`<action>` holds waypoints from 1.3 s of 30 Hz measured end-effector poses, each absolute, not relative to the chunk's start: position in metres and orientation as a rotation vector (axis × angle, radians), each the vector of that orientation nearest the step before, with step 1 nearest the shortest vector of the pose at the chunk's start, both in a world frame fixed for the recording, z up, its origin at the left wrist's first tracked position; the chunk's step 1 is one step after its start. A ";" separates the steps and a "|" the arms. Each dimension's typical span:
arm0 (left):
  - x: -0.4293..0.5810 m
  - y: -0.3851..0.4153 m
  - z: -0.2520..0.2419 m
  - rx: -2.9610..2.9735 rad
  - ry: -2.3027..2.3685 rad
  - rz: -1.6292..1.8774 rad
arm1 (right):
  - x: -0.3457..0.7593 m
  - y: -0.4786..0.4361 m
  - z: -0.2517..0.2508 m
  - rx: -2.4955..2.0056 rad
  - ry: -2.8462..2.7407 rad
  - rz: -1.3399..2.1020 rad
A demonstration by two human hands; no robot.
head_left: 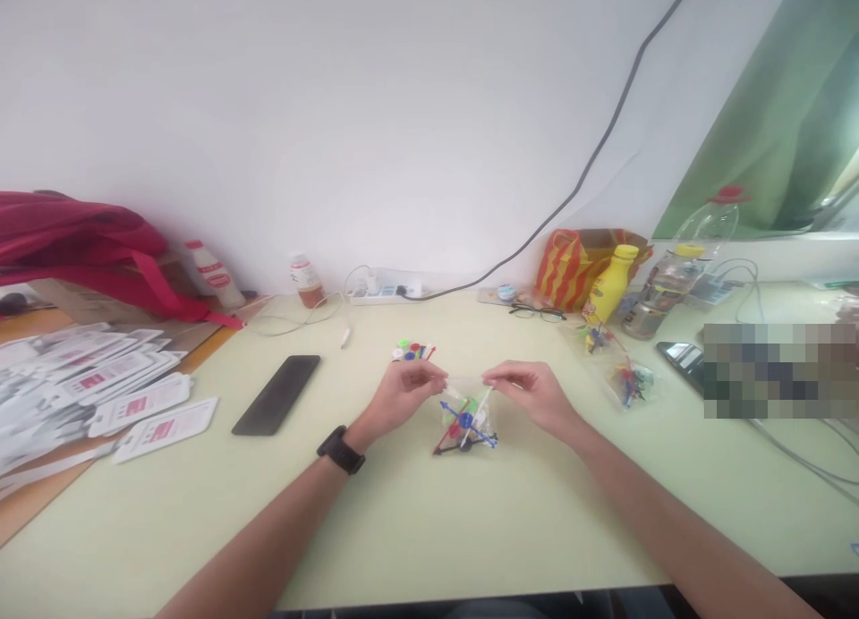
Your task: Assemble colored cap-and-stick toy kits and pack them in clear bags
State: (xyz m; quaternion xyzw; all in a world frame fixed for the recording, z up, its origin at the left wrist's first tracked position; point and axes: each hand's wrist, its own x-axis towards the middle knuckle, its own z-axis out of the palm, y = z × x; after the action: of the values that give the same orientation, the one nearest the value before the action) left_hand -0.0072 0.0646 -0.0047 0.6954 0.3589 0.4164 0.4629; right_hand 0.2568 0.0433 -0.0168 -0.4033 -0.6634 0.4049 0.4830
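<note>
A small clear plastic bag (465, 419) with coloured sticks and round pieces inside hangs just above the pale green table (429, 512). My left hand (404, 392), a black watch on its wrist, pinches the bag's top left corner. My right hand (530, 390) pinches the top right corner. Both hands are closed on the bag's upper edge. A little heap of loose coloured pieces (412, 351) lies just behind my left hand.
A black phone (276, 394) lies to the left, beyond it a pile of white packaged cards (100, 391) and a red bag (80, 252). Two more small filled bags (627, 382), a yellow bottle (608, 288), clear bottles, glasses and a power strip (389, 290) stand at the back and right.
</note>
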 end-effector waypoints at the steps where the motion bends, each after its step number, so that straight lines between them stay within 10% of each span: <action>1: -0.007 0.064 -0.004 1.685 0.883 1.034 | 0.258 0.043 -0.016 -0.963 -1.637 0.978; 39: -0.001 0.057 0.004 1.757 0.862 0.824 | 0.268 0.041 0.006 -1.029 -1.950 0.949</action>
State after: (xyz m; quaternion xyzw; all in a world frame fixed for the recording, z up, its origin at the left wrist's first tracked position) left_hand -0.0008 0.0575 0.0036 0.7226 0.3544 0.3389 0.4873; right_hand 0.2685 0.0411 0.0056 -0.3995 -0.7572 0.3685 0.3623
